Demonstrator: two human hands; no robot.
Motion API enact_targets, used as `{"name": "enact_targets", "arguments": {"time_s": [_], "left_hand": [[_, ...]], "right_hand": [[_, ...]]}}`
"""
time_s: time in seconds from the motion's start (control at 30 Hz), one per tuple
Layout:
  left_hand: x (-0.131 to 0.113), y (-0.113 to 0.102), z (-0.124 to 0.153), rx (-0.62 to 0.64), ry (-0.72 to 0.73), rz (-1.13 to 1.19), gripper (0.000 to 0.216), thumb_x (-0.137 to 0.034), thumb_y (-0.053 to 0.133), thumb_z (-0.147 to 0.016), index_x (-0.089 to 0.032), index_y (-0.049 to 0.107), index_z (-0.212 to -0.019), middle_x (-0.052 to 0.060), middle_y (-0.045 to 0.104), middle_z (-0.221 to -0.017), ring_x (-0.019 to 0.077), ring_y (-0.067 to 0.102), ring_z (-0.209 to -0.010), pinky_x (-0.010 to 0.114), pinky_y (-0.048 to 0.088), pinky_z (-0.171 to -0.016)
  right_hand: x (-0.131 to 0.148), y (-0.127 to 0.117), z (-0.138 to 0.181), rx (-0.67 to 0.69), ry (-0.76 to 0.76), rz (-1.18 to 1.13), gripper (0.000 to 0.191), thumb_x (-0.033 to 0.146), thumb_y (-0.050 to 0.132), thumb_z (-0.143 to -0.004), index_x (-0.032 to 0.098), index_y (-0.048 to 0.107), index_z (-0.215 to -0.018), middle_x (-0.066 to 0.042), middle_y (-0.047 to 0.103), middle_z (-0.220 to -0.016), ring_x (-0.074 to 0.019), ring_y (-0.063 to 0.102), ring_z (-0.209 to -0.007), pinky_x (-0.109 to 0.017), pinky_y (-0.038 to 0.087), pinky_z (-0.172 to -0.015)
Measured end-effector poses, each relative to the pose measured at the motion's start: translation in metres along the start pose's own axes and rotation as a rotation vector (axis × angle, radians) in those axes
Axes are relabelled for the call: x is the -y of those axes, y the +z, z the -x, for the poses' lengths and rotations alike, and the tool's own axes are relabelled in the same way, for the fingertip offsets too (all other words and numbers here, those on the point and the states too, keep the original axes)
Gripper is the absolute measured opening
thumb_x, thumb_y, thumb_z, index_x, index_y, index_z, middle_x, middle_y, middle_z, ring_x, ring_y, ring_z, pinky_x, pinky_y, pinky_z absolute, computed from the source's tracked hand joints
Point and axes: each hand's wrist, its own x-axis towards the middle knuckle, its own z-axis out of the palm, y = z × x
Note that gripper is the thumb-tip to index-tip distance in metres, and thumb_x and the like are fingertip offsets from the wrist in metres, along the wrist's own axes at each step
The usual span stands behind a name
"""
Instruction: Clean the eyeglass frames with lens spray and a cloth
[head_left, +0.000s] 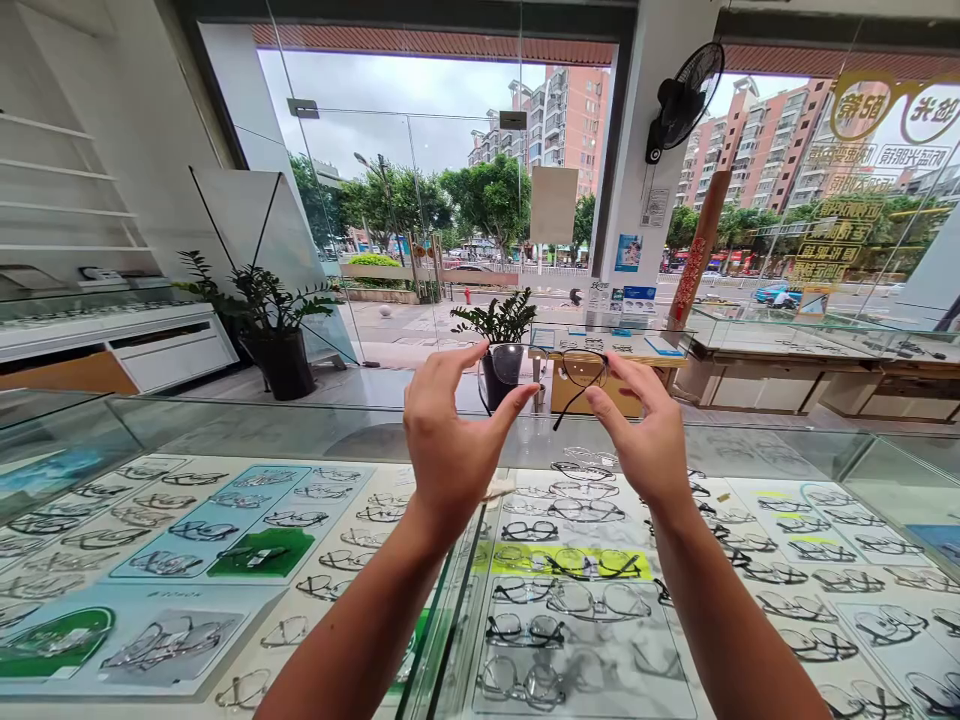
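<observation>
A pair of eyeglasses (583,368) with a thin dark frame is held up in front of me, above the glass counter. My left hand (459,425) grips its left side, with thumb and fingers near the lens edge. At the other end, my right hand (643,425) pinches the right rim between thumb and fingers. One dark temple hangs down at a slant below the right lens. Through the lenses I see the plant and cabinet behind. Beneath both hands, rows of eyeglasses (592,510) lie inside the display case (465,600).
Potted plants (289,365) stand on the floor beyond the counter. A black wall fan (690,95) hangs on the pillar. Further display cabinets (757,375) line the window at right, and white shelves (67,165) stand at left. A glass front faces the street.
</observation>
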Motion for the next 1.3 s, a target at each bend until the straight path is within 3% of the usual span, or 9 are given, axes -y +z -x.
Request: {"name": "enact_targets", "arguments": {"time_s": [0.2,0.43,0.7,1.1,1.3], "left_hand": [[0.004,0.001,0.000,0.011,-0.037,0.019,0.051,-0.049,0.090,-0.079,-0.022,0.072,-0.119,0.007,0.077,-0.115,0.0269,0.071,-0.112,0.046,0.054,-0.100],[0.021,0.010,-0.002,0.130,-0.161,0.140,0.053,-0.052,0.090,-0.079,-0.025,0.075,-0.121,0.008,0.079,-0.117,0.0269,0.073,-0.110,0.049,0.057,-0.101],[0.026,0.015,-0.001,0.173,-0.214,0.157,0.053,-0.054,0.088,-0.080,-0.026,0.076,-0.123,0.009,0.080,-0.119,0.0291,0.074,-0.115,0.052,0.057,-0.101],[0.019,0.026,0.009,-0.061,0.038,0.087,0.050,-0.046,0.089,-0.082,-0.021,0.072,-0.122,0.008,0.077,-0.113,0.0251,0.072,-0.107,0.044,0.057,-0.094],[0.016,0.025,0.011,-0.080,0.028,0.068,0.048,-0.045,0.089,-0.082,-0.022,0.072,-0.121,0.008,0.075,-0.111,0.0270,0.069,-0.108,0.046,0.056,-0.098]], "right_hand": [[0.000,0.001,0.001,-0.019,-0.007,0.013,0.047,0.046,0.074,-0.094,0.029,0.072,-0.138,-0.010,0.072,-0.136,-0.0308,0.066,-0.126,-0.059,0.054,-0.108],[0.003,0.001,0.002,-0.147,-0.146,0.135,0.044,0.041,0.076,-0.095,0.029,0.072,-0.137,-0.010,0.074,-0.129,-0.0311,0.066,-0.123,-0.058,0.055,-0.105],[0.005,0.000,0.003,-0.153,-0.169,0.164,0.047,0.039,0.076,-0.095,0.030,0.070,-0.140,-0.009,0.073,-0.130,-0.0309,0.066,-0.123,-0.056,0.055,-0.104],[-0.013,-0.003,-0.007,0.003,-0.014,0.028,0.051,0.042,0.073,-0.094,0.030,0.068,-0.144,-0.011,0.070,-0.142,-0.0324,0.065,-0.130,-0.058,0.056,-0.106],[-0.023,-0.002,-0.010,0.072,0.044,-0.038,0.053,0.047,0.073,-0.094,0.028,0.069,-0.143,-0.013,0.069,-0.143,-0.0313,0.066,-0.129,-0.056,0.058,-0.104]]}}
